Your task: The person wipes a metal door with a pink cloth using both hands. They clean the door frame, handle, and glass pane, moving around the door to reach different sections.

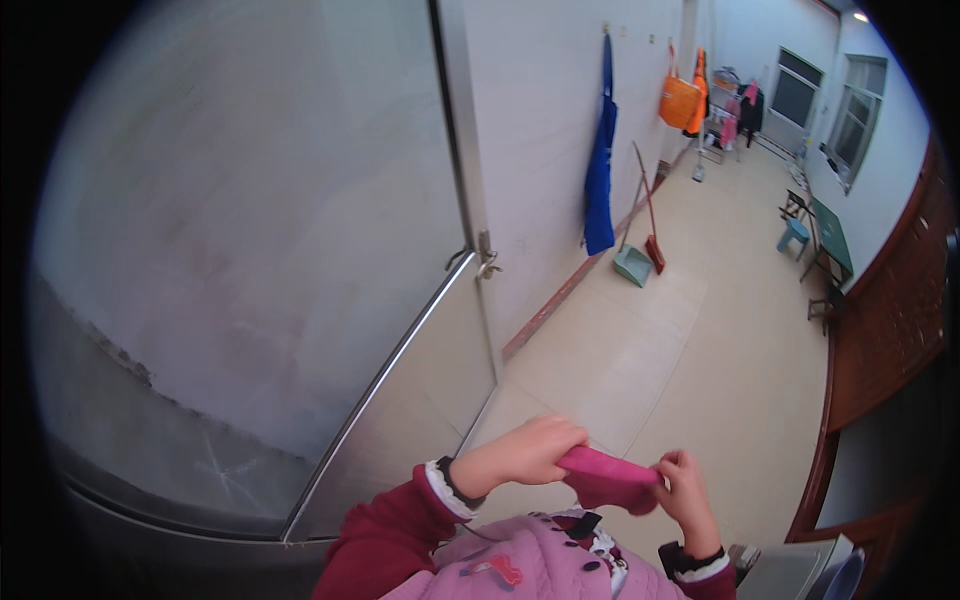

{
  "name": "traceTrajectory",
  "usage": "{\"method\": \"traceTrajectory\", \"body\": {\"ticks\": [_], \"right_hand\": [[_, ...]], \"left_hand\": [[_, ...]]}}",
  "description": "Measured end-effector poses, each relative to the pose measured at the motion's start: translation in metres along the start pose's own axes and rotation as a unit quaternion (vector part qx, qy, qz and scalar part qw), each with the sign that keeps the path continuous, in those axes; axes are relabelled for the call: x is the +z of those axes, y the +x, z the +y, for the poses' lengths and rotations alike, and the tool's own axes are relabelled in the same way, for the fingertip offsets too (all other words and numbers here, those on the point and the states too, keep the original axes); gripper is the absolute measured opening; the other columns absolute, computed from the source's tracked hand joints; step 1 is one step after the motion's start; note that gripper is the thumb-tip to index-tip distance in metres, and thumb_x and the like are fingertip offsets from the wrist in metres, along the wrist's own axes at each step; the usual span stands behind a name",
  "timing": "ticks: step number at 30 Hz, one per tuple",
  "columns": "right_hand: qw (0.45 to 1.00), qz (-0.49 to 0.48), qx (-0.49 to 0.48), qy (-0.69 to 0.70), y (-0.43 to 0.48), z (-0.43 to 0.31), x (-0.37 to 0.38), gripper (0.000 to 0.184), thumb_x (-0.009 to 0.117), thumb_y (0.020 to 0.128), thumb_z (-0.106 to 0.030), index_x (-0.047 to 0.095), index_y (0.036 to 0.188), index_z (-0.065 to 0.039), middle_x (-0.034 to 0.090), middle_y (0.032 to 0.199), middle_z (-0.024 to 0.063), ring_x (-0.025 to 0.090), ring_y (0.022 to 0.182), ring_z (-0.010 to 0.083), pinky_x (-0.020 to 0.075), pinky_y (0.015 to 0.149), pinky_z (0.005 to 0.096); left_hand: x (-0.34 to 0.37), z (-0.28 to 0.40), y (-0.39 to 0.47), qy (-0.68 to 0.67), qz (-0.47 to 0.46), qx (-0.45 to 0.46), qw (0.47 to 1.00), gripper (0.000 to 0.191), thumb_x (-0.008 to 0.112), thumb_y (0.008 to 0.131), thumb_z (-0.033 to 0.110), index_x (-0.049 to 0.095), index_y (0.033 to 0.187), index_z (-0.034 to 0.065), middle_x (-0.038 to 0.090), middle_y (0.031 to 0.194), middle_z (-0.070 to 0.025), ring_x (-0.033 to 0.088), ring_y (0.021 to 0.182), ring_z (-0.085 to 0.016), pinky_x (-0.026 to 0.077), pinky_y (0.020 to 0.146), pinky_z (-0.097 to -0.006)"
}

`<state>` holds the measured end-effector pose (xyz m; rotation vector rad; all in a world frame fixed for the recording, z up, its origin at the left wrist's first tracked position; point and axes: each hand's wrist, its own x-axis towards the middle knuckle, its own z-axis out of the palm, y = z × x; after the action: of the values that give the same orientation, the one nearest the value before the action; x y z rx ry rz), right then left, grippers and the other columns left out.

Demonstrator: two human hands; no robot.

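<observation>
A folded pink cloth [611, 478] stretches between my two hands in front of my chest, its lower edge sagging a little. My left hand [538, 448] grips one end with the fingers curled around it. At the other end, my right hand [681, 484] pinches the cloth between thumb and fingers. Dark bands circle both wrists, over the white frilled cuffs of my dark red sleeves. Below the cloth shows my pink buttoned vest [502, 551]. Whether the cloth is a garment or a rag, I cannot tell.
At left stands a metal-framed glass door [397, 397] with a latch. A blue apron [600, 172] hangs on the wall above a green dustpan [632, 266] and a red broom [655, 255]. A green table [831, 234] and a blue stool [795, 231] stand at right.
</observation>
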<state>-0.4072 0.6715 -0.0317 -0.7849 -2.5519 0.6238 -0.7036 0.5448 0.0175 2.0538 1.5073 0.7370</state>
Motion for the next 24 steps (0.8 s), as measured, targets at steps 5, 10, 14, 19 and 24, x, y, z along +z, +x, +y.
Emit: {"method": "traceTrajectory", "body": {"ticks": [5, 10, 14, 19, 24], "right_hand": [[1.000, 0.019, 0.005, -0.019, 0.137, 0.023, 0.057, 0.028, 0.070, 0.079, -0.007, 0.071, 0.107, -0.009, 0.067, 0.099, 0.0174, 0.067, 0.089, 0.0373, 0.0554, 0.072, 0.0404], [0.928, -0.143, 0.145, 0.313, 0.267, 0.027, 0.117, 0.028, 0.067, 0.088, -0.006, 0.067, 0.116, -0.009, 0.070, 0.104, 0.0172, 0.070, 0.090, 0.0284, 0.0568, 0.072, 0.0361], [0.887, -0.033, -0.027, 0.461, 0.363, 0.006, 0.132, 0.029, 0.062, 0.090, 0.001, 0.066, 0.118, -0.005, 0.070, 0.103, 0.0136, 0.069, 0.095, 0.0232, 0.0551, 0.081, 0.0336], [0.865, 0.146, -0.239, 0.417, 0.500, -0.066, 0.083, 0.040, 0.057, 0.086, 0.007, 0.064, 0.123, -0.005, 0.065, 0.114, 0.0139, 0.063, 0.105, 0.0282, 0.0498, 0.090, 0.0337], [0.796, 0.264, -0.323, 0.439, 0.610, -0.185, 0.018, 0.043, 0.052, 0.091, 0.005, 0.059, 0.132, -0.002, 0.064, 0.128, 0.0172, 0.061, 0.121, 0.0310, 0.0465, 0.103, 0.0358]], "left_hand": [[-0.031, -0.029, -0.025, -0.035, 0.107, -0.120, 0.986, 0.044, 0.067, 0.077, 0.012, 0.059, 0.120, 0.0024, 0.064, 0.105, -0.0182, 0.059, 0.106, -0.037, 0.047, 0.094, -0.0431], [-0.063, -0.032, -0.001, 0.033, 0.291, -0.252, 0.922, 0.037, 0.066, 0.078, 0.006, 0.059, 0.114, 0.0038, 0.065, 0.107, -0.0183, 0.060, 0.104, -0.041, 0.048, 0.090, -0.0468], [-0.109, -0.026, 0.030, 0.124, 0.365, -0.260, 0.885, 0.030, 0.064, 0.077, 0.001, 0.060, 0.106, 0.0065, 0.065, 0.102, -0.0142, 0.059, 0.100, -0.040, 0.047, 0.088, -0.0464], [-0.187, -0.021, 0.061, 0.344, 0.455, -0.222, 0.791, 0.023, 0.060, 0.071, -0.005, 0.066, 0.089, 0.0080, 0.064, 0.100, -0.0100, 0.057, 0.095, -0.035, 0.047, 0.087, -0.0445], [-0.295, -0.014, 0.085, 0.505, 0.554, -0.197, 0.632, 0.024, 0.064, 0.071, -0.004, 0.072, 0.091, 0.0087, 0.062, 0.100, -0.0097, 0.057, 0.094, -0.033, 0.048, 0.084, -0.0435]]}}
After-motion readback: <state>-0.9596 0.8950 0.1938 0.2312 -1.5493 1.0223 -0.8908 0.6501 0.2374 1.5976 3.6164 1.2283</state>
